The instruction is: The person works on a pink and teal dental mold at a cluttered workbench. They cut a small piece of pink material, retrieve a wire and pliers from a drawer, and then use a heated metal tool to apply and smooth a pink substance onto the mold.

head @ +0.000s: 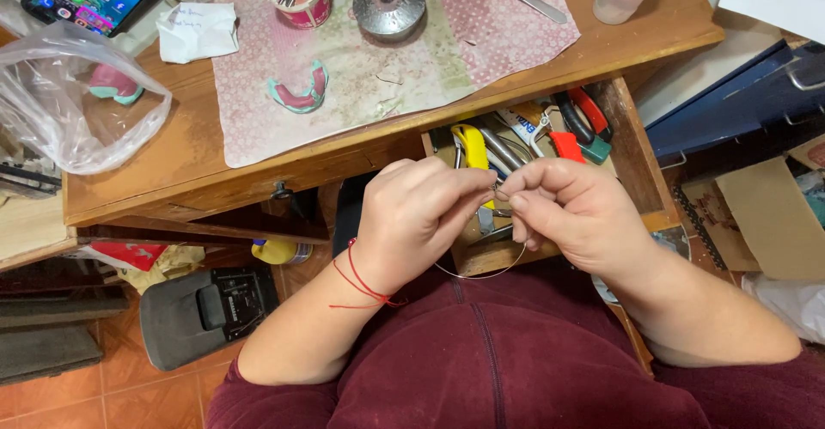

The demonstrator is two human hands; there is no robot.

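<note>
I see my left hand (412,219) and right hand (576,214) meeting over the open drawer (640,158), each grip pinched shut on a thin wire (481,275) looping below; the table (185,150) lies beyond.

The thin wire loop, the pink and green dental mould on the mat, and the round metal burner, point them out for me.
wire loop (481,274), head view, bottom of curve.
dental mould (298,96), head view, its left side.
metal burner (388,1), head view, top centre.
</note>
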